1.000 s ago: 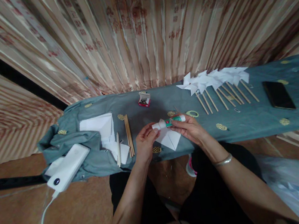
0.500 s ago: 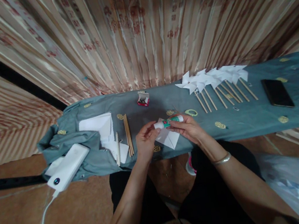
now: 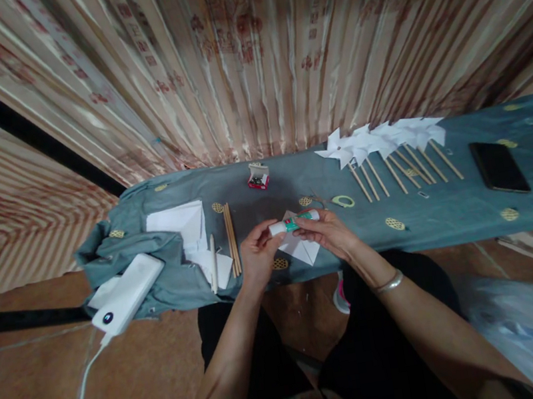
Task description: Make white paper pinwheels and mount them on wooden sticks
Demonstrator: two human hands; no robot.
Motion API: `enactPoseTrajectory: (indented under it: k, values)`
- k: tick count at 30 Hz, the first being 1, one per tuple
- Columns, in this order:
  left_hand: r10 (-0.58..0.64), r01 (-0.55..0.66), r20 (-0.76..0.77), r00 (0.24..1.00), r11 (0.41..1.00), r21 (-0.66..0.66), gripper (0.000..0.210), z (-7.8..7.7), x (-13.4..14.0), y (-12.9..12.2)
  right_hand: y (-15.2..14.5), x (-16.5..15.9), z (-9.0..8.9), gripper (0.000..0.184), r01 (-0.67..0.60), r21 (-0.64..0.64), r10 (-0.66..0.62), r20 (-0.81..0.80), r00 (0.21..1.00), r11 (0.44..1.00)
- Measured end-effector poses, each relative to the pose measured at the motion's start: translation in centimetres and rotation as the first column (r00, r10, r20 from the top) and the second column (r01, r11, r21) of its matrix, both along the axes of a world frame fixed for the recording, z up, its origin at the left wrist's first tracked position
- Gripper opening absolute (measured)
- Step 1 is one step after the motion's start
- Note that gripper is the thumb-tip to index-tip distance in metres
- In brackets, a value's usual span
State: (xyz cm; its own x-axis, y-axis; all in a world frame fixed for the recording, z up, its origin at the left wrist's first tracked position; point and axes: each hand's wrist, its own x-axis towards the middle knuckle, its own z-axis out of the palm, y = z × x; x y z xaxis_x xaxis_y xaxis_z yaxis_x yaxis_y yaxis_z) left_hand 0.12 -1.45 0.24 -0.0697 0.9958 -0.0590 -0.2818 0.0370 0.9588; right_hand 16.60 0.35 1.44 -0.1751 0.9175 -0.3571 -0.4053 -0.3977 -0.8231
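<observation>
A glue stick (image 3: 294,222) with a green body and white ends lies level between my two hands. My left hand (image 3: 256,252) pinches its white left end. The fingers of my right hand (image 3: 331,232) close round the green body near its right end. Under the glue stick, a creased white paper square (image 3: 304,252) rests on the cloth, partly hidden by the stick and my hands. Just beyond my right hand are scissors with a pale green handle (image 3: 343,201).
Several paper pinwheels on sticks (image 3: 386,140) lie at the back right, beside a black phone (image 3: 499,167). To the left are wooden sticks (image 3: 232,239), a white pen (image 3: 213,263), white paper sheets (image 3: 179,221) and a cabled power bank (image 3: 128,293). A small red box (image 3: 258,177) stands open behind.
My right hand and the glue stick have shifted a little left, closer to my left hand. More of the scissors shows now. The whole view has moved slightly.
</observation>
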Motion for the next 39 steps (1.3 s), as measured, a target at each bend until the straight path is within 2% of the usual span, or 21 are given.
enactPoseTrajectory:
  k: [4,7,10,13,15,17,20,22,24,27,30,32,34,35,36,37,39]
  values:
    - [0.019,-0.019,0.014,1.000,1.000,0.009,0.036,-0.3,-0.7,0.0,0.3,-1.1,0.2,0.038,-0.030,0.014,0.030,0.031,0.999,0.999]
    - [0.015,-0.015,-0.037,0.999,1.000,0.023,0.037,-0.6,-1.5,0.0,0.4,-1.9,0.1,0.038,-0.073,0.050,0.069,0.067,0.995,0.996]
    - [0.027,-0.013,-0.166,0.986,0.996,0.083,0.035,-0.9,-2.3,0.0,0.6,-2.7,-0.3,0.039,-0.122,0.088,0.110,0.131,0.985,0.989]
    - [0.091,-0.038,-0.365,0.927,0.988,0.149,0.030,-1.2,-3.1,0.4,1.2,-2.7,-0.9,0.044,-0.136,0.175,0.083,0.283,0.956,0.975]
    - [0.167,-0.086,-0.513,0.842,0.980,0.178,0.027,-1.5,-3.7,1.2,1.7,-2.1,-1.4,0.055,-0.086,0.260,-0.022,0.385,0.923,0.962]
    - [0.252,-0.134,-0.660,0.707,0.965,0.225,0.024,-1.7,-4.5,2.4,2.0,-0.9,-1.7,0.062,-0.036,0.357,-0.159,0.501,0.851,0.933]
    - [0.263,-0.086,-0.841,0.473,0.964,0.253,0.020,-1.8,-5.5,4.0,1.9,1.3,-1.8,0.056,-0.060,0.462,-0.322,0.700,0.638,0.885]
    - [0.239,-0.050,-0.912,0.333,0.971,0.236,0.019,-1.8,-5.8,4.8,1.5,2.5,-1.6,0.052,-0.114,0.467,-0.344,0.776,0.530,0.877]
    - [0.206,-0.006,-0.956,0.211,0.978,0.209,0.019,-1.6,-6.0,5.1,1.0,3.3,-1.2,0.049,-0.160,0.452,-0.338,0.820,0.461,0.878]
    - [0.179,0.031,-0.979,0.095,0.983,0.183,0.020,-1.3,-5.8,4.9,0.5,4.1,-0.8,0.044,-0.226,0.434,-0.328,0.862,0.387,0.872]
    - [0.246,0.035,-0.966,0.081,0.968,0.249,0.032,-1.0,-5.2,4.1,0.1,4.6,-0.8,0.036,-0.304,0.416,-0.307,0.886,0.346,0.857]
    - [0.301,0.101,-0.944,0.133,0.944,0.315,0.040,-0.9,-4.5,2.9,-0.3,4.9,-0.9,0.032,-0.357,0.411,-0.292,0.894,0.341,0.839]
    - [0.268,0.308,-0.936,0.231,0.892,0.331,0.033,-0.9,-3.6,1.4,-0.8,5.0,-1.2,0.029,-0.420,0.418,-0.285,0.894,0.345,0.805]
    - [0.200,0.454,-0.939,0.280,0.834,0.313,0.028,-1.1,-3.2,0.5,-1.2,5.0,-1.4,0.028,-0.455,0.427,-0.284,0.893,0.350,0.781]
    - [0.141,0.548,-0.938,0.318,0.780,0.303,0.026,-1.2,-2.7,-0.3,-1.6,4.9,-1.6,0.028,-0.491,0.437,-0.285,0.890,0.356,0.754]
    - [0.097,0.607,-0.937,0.335,0.739,0.293,0.027,-1.5,-2.4,-1.0,-2.0,4.9,-1.9,0.029,-0.524,0.447,-0.285,0.887,0.363,0.724]
    - [0.059,0.644,-0.934,0.353,0.709,0.288,0.029,-1.9,-1.8,-1.9,-2.7,4.7,-2.4,0.031,-0.579,0.465,-0.285,0.881,0.377,0.670]
